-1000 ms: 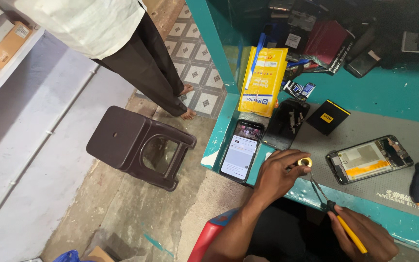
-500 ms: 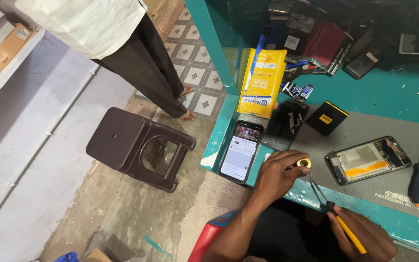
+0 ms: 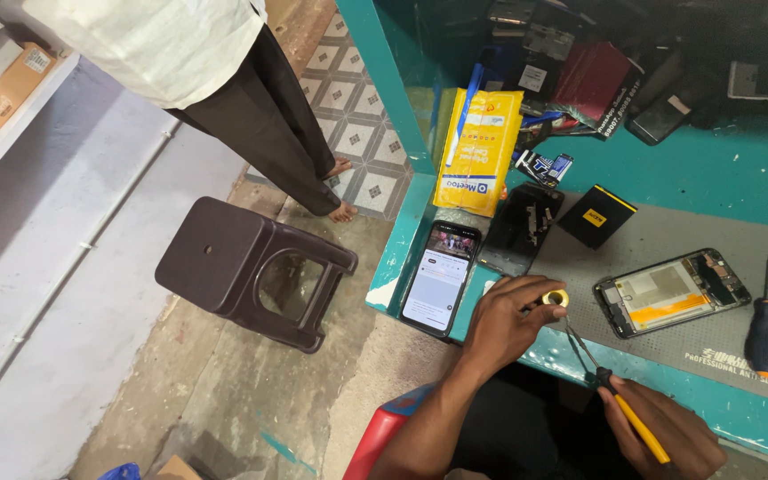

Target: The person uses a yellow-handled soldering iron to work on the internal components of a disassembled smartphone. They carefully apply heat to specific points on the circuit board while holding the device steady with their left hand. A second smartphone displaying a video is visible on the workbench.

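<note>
While another person [image 3: 224, 89] in a pale shirt and dark trousers is standing barefoot on the floor at the left, a dark plastic stool [image 3: 242, 271] is sitting just below them. Further right, a phone [image 3: 442, 277] with a lit screen is lying at the edge of the teal desk [image 3: 713, 169], with a yellow packet [image 3: 480, 151] behind it. The left hand [image 3: 508, 324] is resting at the desk's front edge, its fingers [image 3: 540, 298] pinching a small yellow roll of tape [image 3: 556, 299]. The right hand [image 3: 664, 436] is gripping a yellow-handled pair of scissors [image 3: 611, 391], whose thin tip is pointing up at the roll. An opened phone [image 3: 673, 292] is lying on the grey mat [image 3: 668, 240] beyond, and a screwdriver [image 3: 766, 333] is lying at the far right.
</note>
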